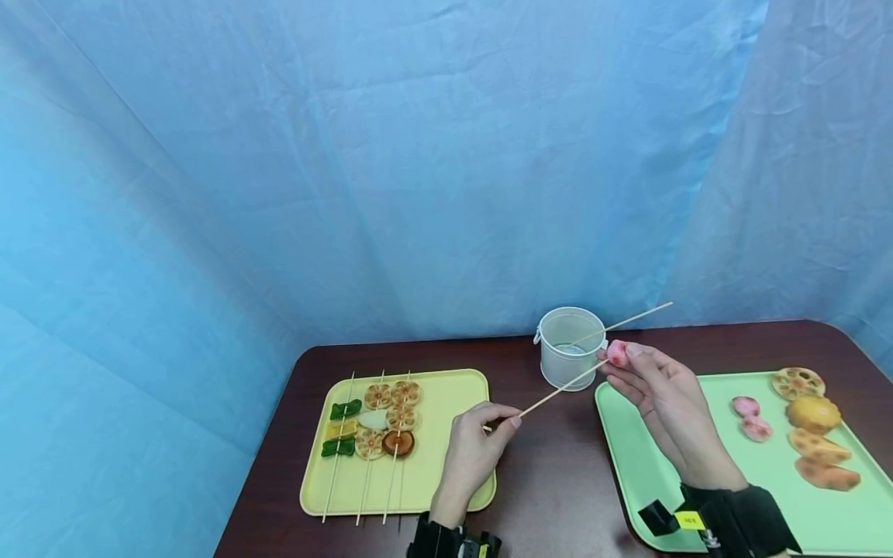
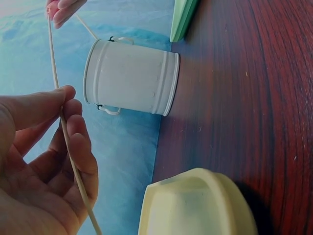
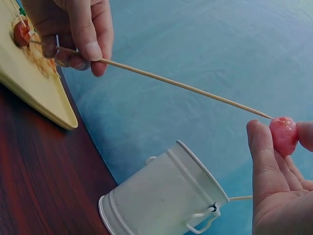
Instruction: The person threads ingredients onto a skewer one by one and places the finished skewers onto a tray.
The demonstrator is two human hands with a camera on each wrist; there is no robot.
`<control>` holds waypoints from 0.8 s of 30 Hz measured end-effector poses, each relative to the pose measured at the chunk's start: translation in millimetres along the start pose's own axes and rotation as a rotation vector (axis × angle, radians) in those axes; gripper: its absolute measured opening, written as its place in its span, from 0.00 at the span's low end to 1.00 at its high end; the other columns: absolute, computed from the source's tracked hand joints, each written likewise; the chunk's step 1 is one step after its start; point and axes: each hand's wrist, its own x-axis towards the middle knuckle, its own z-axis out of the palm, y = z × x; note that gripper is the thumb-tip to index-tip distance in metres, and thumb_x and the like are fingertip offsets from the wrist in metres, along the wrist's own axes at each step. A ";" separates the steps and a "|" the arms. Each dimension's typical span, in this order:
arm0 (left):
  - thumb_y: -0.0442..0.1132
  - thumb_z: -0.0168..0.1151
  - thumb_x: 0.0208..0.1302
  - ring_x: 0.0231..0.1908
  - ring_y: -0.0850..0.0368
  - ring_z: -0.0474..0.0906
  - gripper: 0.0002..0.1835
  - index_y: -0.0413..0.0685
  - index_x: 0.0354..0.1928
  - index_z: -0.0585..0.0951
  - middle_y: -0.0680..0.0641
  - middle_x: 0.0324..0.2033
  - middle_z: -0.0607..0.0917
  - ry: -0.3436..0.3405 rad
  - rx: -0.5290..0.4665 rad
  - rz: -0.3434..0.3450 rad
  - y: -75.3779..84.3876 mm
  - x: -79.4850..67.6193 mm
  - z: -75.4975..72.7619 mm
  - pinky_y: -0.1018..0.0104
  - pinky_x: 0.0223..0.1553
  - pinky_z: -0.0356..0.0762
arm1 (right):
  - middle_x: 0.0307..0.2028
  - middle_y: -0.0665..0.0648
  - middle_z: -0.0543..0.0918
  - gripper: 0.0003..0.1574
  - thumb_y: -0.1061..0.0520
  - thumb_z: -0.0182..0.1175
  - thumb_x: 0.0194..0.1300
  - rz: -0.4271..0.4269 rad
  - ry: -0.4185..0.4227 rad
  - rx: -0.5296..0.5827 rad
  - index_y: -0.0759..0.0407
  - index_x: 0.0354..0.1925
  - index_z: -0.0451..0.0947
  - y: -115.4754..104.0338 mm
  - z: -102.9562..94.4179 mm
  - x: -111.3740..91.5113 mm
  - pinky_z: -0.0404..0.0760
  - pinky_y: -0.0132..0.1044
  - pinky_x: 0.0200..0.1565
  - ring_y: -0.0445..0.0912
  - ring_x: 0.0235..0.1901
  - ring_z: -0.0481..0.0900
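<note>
One pink piece between pinching right fingers, at the tip of a skewer, left fingers pinching its shaft

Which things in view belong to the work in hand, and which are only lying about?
Seem to belong:
stick, pinched by the left hand
pink ball, held in the right hand
green tray with loose food pieces
yellow tray with loaded skewers
white bucket with another stick

Apparently just surroundings, nothing plainly stray:
blue curtain
dark table
</note>
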 end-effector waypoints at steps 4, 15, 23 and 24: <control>0.40 0.64 0.62 0.30 0.67 0.78 0.06 0.50 0.36 0.88 0.59 0.28 0.84 0.003 -0.008 0.001 -0.4 -0.3 -0.1 0.72 0.29 0.76 | 0.46 0.59 0.83 0.16 0.63 0.47 0.74 -0.009 0.021 -0.027 0.69 0.55 0.73 -0.1 0.5 0.3 0.71 0.41 0.52 0.48 0.47 0.82; 0.41 0.66 0.60 0.24 0.66 0.75 0.06 0.50 0.35 0.88 0.56 0.25 0.84 0.023 -0.084 -0.051 6.2 -1.0 6.1 0.74 0.26 0.73 | 0.47 0.59 0.84 0.18 0.64 0.52 0.71 -0.029 0.075 -0.126 0.72 0.56 0.71 1.7 4.4 0.6 0.75 0.40 0.50 0.46 0.45 0.83; 0.38 0.66 0.59 0.23 0.66 0.74 0.03 0.48 0.32 0.86 0.54 0.24 0.82 0.007 -0.126 -0.144 13.5 -2.3 15.0 0.75 0.26 0.73 | 0.44 0.56 0.85 0.25 0.59 0.57 0.68 -0.038 0.130 -0.371 0.79 0.55 0.69 9.7 12.3 -0.2 0.77 0.39 0.48 0.45 0.43 0.83; 0.37 0.65 0.59 0.23 0.65 0.74 0.03 0.46 0.32 0.86 0.54 0.24 0.82 0.008 -0.135 -0.151 14.0 -2.3 16.3 0.75 0.26 0.72 | 0.43 0.56 0.85 0.25 0.57 0.58 0.68 -0.031 0.140 -0.419 0.77 0.53 0.70 11.2 13.7 -0.2 0.77 0.38 0.48 0.45 0.44 0.83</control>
